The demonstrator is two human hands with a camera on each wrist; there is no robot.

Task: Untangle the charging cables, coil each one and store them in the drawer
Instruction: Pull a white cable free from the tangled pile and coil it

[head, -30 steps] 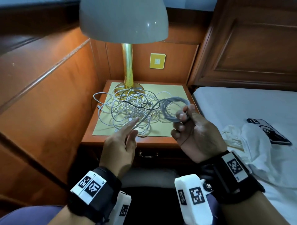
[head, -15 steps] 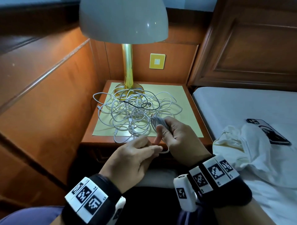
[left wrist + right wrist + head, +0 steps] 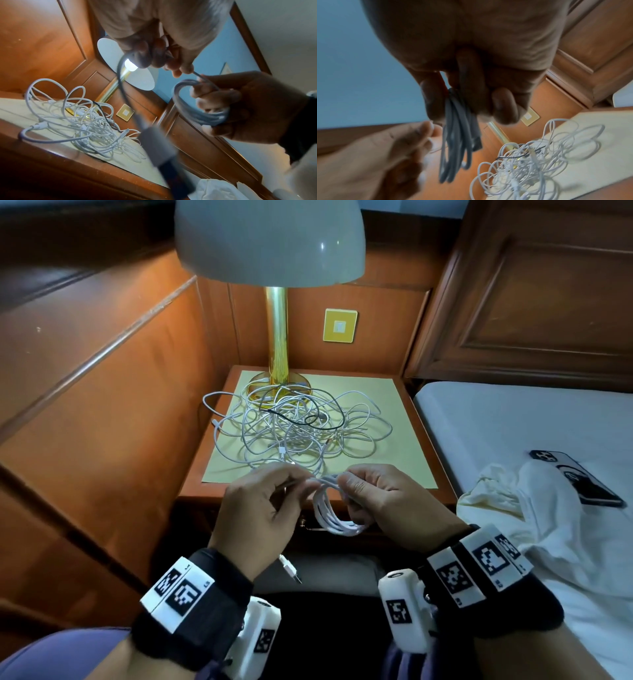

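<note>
Wood panelling closed in the corner, and a small wooden worktop (image 3: 416, 419) stood against it beside a bed (image 3: 513, 422), with a gold-stemmed lamp (image 3: 277, 337) at its back edge. In front of the lamp's base a tangle of cables (image 3: 298, 429), mostly white with one thin black strand through it, lay spread across a yellow mat (image 3: 394, 398).

The head view alone showed the drawer (image 3: 329, 527) under the worktop's front edge, shut behind the hands, and, to the lamp's right on the bed, a crumpled white cloth (image 3: 548, 508) and a phone (image 3: 579, 477). It also showed a loose plug end (image 3: 289, 571) dangling below the left hand (image 3: 260, 508). The left wrist view looked up from under the lamp's shade and caught that plug large and blurred in the foreground, with the lit bulb behind the fingers. The right wrist view showed the loops hanging down from the fingers, seen edge-on.

The coiled cable (image 3: 334, 511) hung in the air in front of the lamp and clear of the tangle, just off the worktop's front edge. The right hand (image 3: 387, 501) gripped the top of the coil, fingers curled through its loops. The left hand, just beside it, pinched the cable's free tail between thumb and fingertips.
</note>
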